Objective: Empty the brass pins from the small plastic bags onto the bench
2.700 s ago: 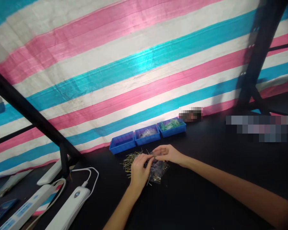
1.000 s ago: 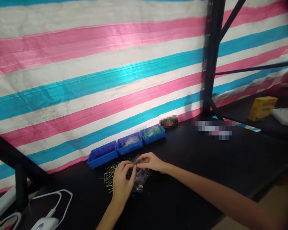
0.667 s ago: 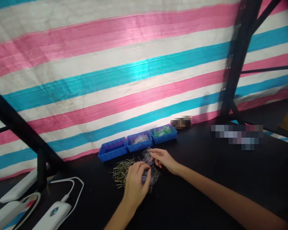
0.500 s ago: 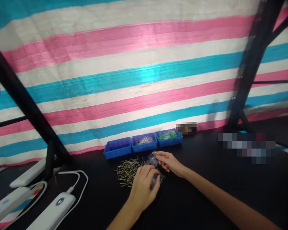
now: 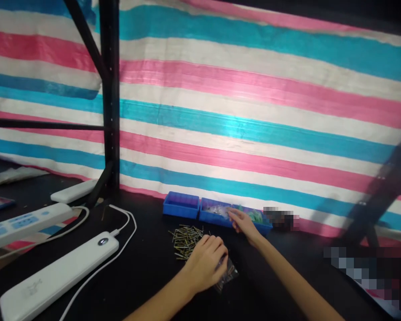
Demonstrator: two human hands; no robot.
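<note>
Right hand [image 5: 243, 224]: reaching away from the clear plastic bags [image 5: 227, 272] into the middle blue plastic bin [image 5: 216, 211].
Left hand [image 5: 207, 264]: pressing down on the bags.

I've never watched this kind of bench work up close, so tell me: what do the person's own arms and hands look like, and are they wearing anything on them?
Both are bare. The left hand and the right hand wear no gloves, and no rings, watch or bracelet show. Both forearms are uncovered as far as the picture's lower edge, with no sleeve in sight. The arms are slim, the fingers slender. No markings are visible; the nails are too small to judge.
</note>
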